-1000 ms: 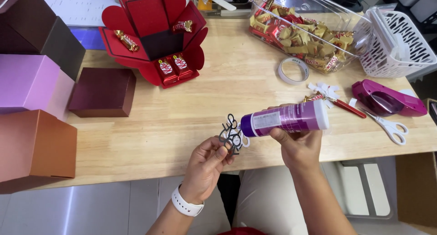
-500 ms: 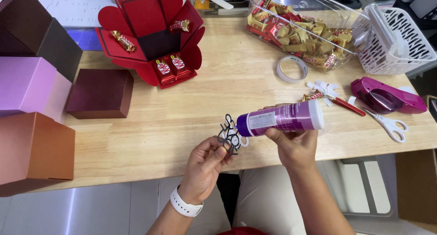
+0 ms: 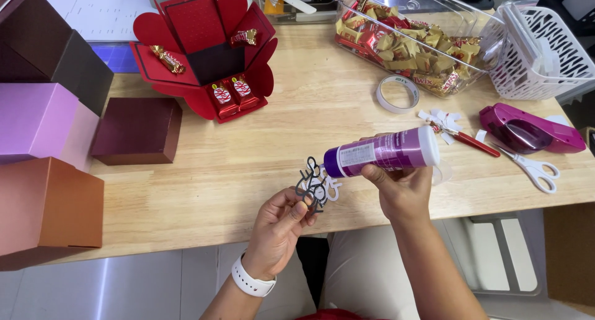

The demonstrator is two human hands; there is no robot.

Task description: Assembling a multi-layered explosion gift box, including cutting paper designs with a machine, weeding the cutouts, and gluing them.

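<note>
The left hand (image 3: 282, 224) pinches a thin black curly paper cutout (image 3: 313, 185) above the wooden surface (image 3: 248, 171); the right hand (image 3: 403, 187) grips a purple glue bottle (image 3: 381, 154), tip touching it. Squeeze gently, dotting small amounts.

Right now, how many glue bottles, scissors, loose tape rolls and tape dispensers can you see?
Purple plastic glue bottle in the right hand, by the black paper cut-out in the left hand: 1
White-handled metal scissors: 1
Loose clear tape roll: 1
Magenta plastic tape dispenser: 1
Total: 4
</note>
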